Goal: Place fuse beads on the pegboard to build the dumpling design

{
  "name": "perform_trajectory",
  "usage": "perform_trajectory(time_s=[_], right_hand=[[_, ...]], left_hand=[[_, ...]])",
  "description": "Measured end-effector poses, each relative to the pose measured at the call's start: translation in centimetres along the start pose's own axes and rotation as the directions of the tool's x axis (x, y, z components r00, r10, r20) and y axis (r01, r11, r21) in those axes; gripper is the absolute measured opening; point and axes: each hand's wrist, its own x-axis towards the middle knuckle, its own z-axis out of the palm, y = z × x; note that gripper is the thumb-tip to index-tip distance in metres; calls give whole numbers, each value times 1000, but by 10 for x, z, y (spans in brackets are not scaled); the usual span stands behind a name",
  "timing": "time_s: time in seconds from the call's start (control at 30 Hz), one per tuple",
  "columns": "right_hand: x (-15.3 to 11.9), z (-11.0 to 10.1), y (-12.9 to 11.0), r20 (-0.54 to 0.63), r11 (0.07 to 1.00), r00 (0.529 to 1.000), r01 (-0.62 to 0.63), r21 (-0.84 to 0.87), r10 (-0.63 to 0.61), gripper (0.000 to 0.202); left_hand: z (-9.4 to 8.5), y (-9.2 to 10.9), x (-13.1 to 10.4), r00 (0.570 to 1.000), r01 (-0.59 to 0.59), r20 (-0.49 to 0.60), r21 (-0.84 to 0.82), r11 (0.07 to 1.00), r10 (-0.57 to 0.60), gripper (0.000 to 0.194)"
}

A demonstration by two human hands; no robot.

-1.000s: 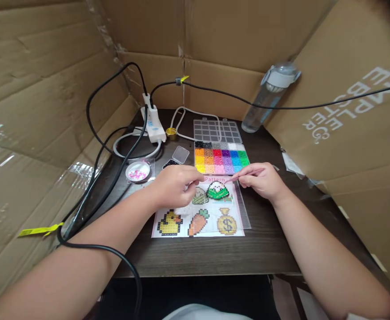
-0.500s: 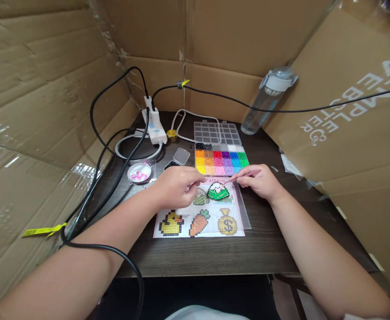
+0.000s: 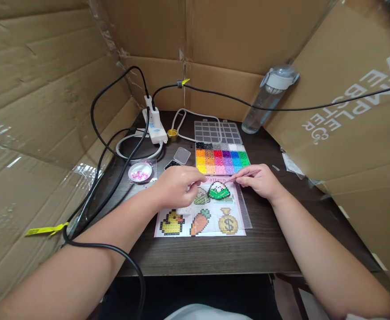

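Small flat bead figure, black outline, white top, green leaf-like lower part (image 3: pixel 219 191): lies over the upper right of the pink-edged white paper pattern sheet (image 3: pixel 187 229). A clear plastic grid shows along the sheet's right margin (image 3: pixel 243 209); whether the figure is seated on it cannot be told.

Handling (judged): very light. Beads likely hard, smooth and apt to roll; if unfused, the figure would shift or break up under a knock. Best hold for a single bead: tweezers at its rim. For the figure: lift its support by the edges, level.

Right hand (image 3: pixel 257 181), between 2 and 3 o'clock of the figure: pinching slim pink metallic tweezers (image 3: pixel 231 180), tips at the figure's 1 o'clock edge. Any bead between the tips is too small to make out.

Left hand (image 3: pixel 179 186), 9 o'clock: fingers curled, fingertips near the figure; cannot tell whether anything is grasped.

Further out: clear compartmented case of multicoloured beads (image 3: pixel 219 174), 12 o'clock; round white dish of pink and white beads (image 3: pixel 130 172), between 9 and 10; clear grey-lidded bottle (image 3: pixel 258 111), 1 o'clock.
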Motion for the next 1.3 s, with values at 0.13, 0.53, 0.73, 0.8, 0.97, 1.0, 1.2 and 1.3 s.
perform_trajectory(time_s=[0.13, 0.53, 0.73, 0.8, 0.97, 1.0, 1.2, 1.3], right_hand=[[-1, 1, -2, 19, 1000, 1000, 20, -11, -20, 15], [0, -1, -3, 26, 1000, 999, 27, 8, -27, 13], [0, -2, -3, -21, 1000, 1000, -8, 18, 8, 12], [0, -2, -3, -23, 999, 1000, -17, 33, 18, 13], [0, -4, 3, -9, 997, 1000, -13, 71, 14, 16], [0, -4, 4, -4, 995, 1000, -8, 95, 9, 16], [5, -2, 3, -25, 918, 1000, -1, 397, 12, 20], [7, -2, -4, -52, 864, 998, -12, 503, 44, 27]], left_hand=[[-1, 1, 1, 1000, 2, 9, -1, 1000, -2, 31], [0, 1, 1, 1000, -11, 2, 7, 1000, 11, 31], [0, 1, 0, 1000, 3, 10, 11, 1000, -3, 31], [-1, 1, 0, 1000, 6, 10, 15, 1000, -6, 32], [-1, 1, 0, 1000, 9, 11, 17, 1000, -9, 31], [-1, 1, 0, 1000, 8, 11, 15, 1000, -8, 30], [-3, 4, 1, 1000, 12, -1, -19, 1000, -12, 26], [-5, 5, 1, 1000, 24, 10, -28, 999, -24, 25]])
